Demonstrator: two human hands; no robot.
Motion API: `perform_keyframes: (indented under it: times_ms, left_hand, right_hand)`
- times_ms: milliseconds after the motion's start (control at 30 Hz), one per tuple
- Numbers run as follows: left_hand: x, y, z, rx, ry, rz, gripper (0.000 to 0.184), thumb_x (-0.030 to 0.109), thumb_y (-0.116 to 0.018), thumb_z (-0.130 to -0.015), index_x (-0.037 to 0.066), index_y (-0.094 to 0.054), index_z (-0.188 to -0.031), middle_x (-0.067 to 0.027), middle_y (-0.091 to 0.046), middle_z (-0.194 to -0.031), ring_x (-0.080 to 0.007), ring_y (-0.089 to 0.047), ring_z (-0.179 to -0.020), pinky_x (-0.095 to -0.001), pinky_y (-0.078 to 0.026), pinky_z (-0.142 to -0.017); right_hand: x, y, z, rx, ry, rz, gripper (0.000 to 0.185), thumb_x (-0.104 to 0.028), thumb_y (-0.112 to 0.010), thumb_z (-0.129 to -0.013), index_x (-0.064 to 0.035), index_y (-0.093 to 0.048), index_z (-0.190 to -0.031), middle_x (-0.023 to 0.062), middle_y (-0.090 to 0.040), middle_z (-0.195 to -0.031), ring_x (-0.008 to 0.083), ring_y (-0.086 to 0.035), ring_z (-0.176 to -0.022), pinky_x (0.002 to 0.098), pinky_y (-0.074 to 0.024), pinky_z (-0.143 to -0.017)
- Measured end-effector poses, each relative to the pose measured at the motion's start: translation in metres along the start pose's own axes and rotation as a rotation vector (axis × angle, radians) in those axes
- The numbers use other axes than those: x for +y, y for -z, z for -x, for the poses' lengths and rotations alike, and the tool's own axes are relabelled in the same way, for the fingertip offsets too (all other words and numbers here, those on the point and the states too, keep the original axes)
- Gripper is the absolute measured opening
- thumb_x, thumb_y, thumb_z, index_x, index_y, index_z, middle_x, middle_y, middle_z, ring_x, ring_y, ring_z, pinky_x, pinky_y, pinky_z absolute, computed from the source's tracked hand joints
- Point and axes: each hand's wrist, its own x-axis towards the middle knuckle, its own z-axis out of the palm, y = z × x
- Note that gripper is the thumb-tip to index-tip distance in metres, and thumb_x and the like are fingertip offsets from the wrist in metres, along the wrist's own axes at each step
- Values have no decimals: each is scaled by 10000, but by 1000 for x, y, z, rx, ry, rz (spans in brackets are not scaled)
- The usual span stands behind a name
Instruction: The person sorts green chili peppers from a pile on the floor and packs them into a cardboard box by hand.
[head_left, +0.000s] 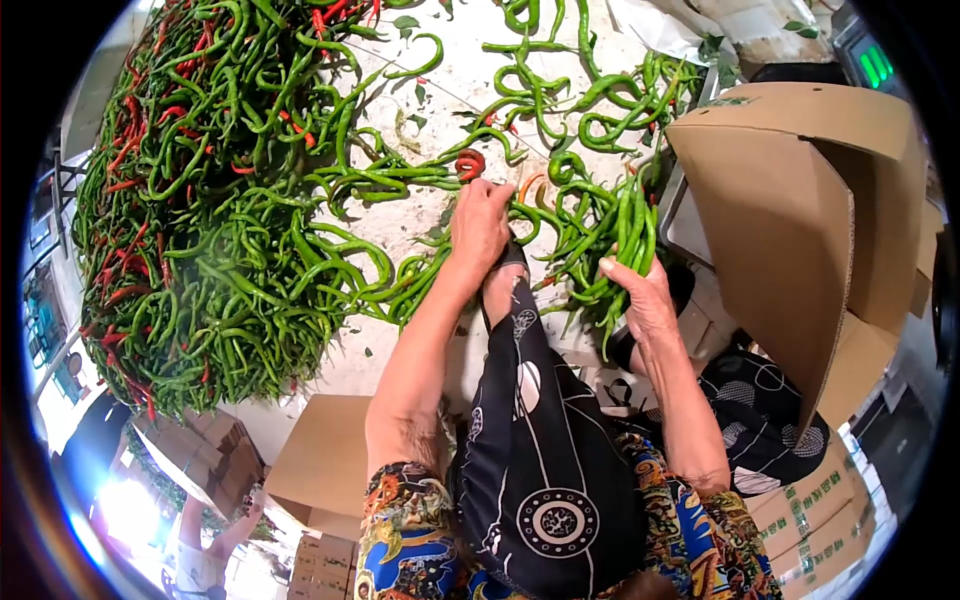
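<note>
My right hand (648, 298) is closed around a bunch of long green chili peppers (632, 225), its thumb lying across their lower ends. More curled green chilies hang and lie beside that bunch. My left hand (480, 228) is closed, fingertips pinched at a curled red chili pepper (470, 163) on the white table (400, 345); the exact grip is partly hidden by the hand's back. Several green chilies (395, 178) lie just left of those fingers. A big heap of green chilies (225, 200), mixed with red ones, covers the table's left side.
At right stands an open cardboard box (770, 220) with raised flaps, close to my right arm. Behind it is a green-lit digital display (877, 65). Loose chilies (540, 85) lie at the far side. Lower left, another person's arm (235, 530) is near cardboard boxes (205, 450).
</note>
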Motion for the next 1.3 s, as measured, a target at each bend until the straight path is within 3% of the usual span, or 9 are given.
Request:
perform_keyframes:
  times_ms: [133,333,367,533,700,767,933,1200,1300]
  left_hand:
    - [-8,-7,-6,-129,-188,-246,193,39,-619,-699,82,-618,-887,-119,-537,-889,-325,-519,-914,-412,-474,-743]
    - [31,55,-11,231,335,379,160,99,-649,-827,48,-623,-977,-137,-659,-812,-326,-636,-708,-383,-495,-650]
    - [29,50,-8,365,136,293,186,80,-647,-826,31,-634,-1005,-144,-649,-828,-317,-630,-728,-382,-494,-678]
    - [92,20,30,-97,-214,548,298,105,-641,-823,34,-620,-1112,-141,-620,-1060,-330,-572,-1028,-383,-459,-900]
    - [59,34,48,-98,-32,679,187,68,-604,-832,25,-659,-1006,-138,-634,-1027,-279,-606,-981,-347,-472,-886]
    - [42,50,67,80,312,472,186,61,-610,-820,11,-651,-995,-144,-638,-944,-265,-618,-860,-338,-488,-774]
    - [-15,39,120,122,278,-300,356,42,-666,-738,34,-585,-1084,-176,-551,-1014,-355,-524,-961,-419,-430,-837]
    - [-31,48,32,250,713,908,276,83,-608,-865,-29,-617,-1117,-104,-676,-822,-160,-639,-688,-266,-499,-617]
    - [-34,58,34,198,630,878,375,111,-600,-872,-27,-567,-1219,-99,-678,-923,-128,-633,-790,-252,-511,-719]
  right_hand:
    - [-3,1,10,-9,-13,38,331,-76,-750,-754,-33,-558,-1021,27,-590,-886,132,-581,-768,275,-476,-730]
    - [-3,6,10,-2,-43,-57,288,-72,-712,-793,-26,-563,-1036,47,-624,-890,135,-605,-785,289,-492,-747]
    - [-5,-1,10,-18,-31,-67,299,-72,-709,-797,-23,-565,-1054,50,-631,-901,133,-607,-795,288,-492,-756]
    - [10,-23,-6,-18,12,-165,406,-87,-731,-801,-27,-563,-1165,48,-646,-1004,155,-624,-868,298,-496,-809]
    - [5,-13,-12,-15,-71,-152,361,-21,-718,-785,-29,-562,-1110,41,-639,-917,144,-635,-753,283,-537,-712]
    - [3,-10,-10,-4,-64,-150,361,-22,-718,-782,-26,-559,-1107,40,-633,-912,145,-630,-746,281,-534,-707]
    - [7,-12,-10,-37,-86,-128,377,-32,-727,-783,-27,-554,-1117,43,-631,-926,143,-627,-766,285,-528,-709]
    - [4,-28,-6,-3,-118,-198,380,-46,-714,-797,-29,-541,-1134,45,-618,-930,153,-623,-773,306,-527,-707]
    - [-6,-21,-5,51,-65,-188,383,-41,-714,-795,-29,-537,-1135,45,-617,-937,153,-616,-780,302,-527,-718]
